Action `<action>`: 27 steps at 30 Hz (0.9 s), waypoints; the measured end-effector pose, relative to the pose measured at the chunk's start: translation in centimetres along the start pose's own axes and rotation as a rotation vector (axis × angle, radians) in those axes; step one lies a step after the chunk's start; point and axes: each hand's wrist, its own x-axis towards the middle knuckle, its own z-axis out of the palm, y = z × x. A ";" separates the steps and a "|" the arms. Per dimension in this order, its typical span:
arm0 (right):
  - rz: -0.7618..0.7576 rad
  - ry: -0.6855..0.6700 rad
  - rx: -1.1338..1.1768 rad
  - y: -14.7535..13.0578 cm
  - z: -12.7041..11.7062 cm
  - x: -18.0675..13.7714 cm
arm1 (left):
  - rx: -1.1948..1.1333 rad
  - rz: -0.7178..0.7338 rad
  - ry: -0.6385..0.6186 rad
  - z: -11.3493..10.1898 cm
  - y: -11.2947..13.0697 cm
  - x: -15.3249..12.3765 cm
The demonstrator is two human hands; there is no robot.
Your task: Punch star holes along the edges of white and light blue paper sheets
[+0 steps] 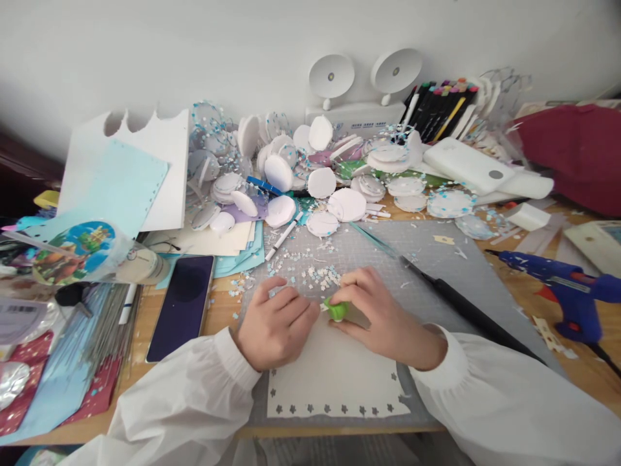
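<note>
Head view: both hands meet at the top edge of a white card (334,382), which lies on a grey mat (436,259) at the front of the tabletop (222,312). The right hand (383,317) is pinched around a small green punch (337,309), thumb and fingers closed on it. The punch sits on the card's upper edge, between the two hands. The left hand (276,323) is curled shut, knuckles up, and bears down on the card's upper left, its thumb just beside the punch. Whether it also grips the card's edge is hidden.

A row of flower holes (334,409) already runs along the card's near edge and up both sides.

To punch well here, I judge that the card should sit fully home in the punch's slot, so each hole keeps the same margin as that row. The left hand should keep the card flat and still while the right presses straight down. Spacing is best matched by eye to the holes already cut.

Punched bits (315,275) litter the mat just beyond the hands, and stray ones under the card could tilt it. A black blade (456,298) lies near the right sleeve, so that elbow wants care. A phone (182,304) lies left of the mat, and a blue glue gun (567,291) is well apart on the right.
</note>
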 end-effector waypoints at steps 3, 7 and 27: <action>-0.118 -0.005 -0.061 -0.1 0.0 -0.1 | -0.368 -0.146 -0.022 -0.7 -0.2 0.1; -0.202 0.086 -0.100 0.0 0.1 -0.4 | -0.988 -0.505 -0.080 -1.1 -0.9 0.4; 0.027 0.152 -0.058 1.4 -3.2 0.3 | -0.467 -0.335 -0.169 1.2 0.7 0.2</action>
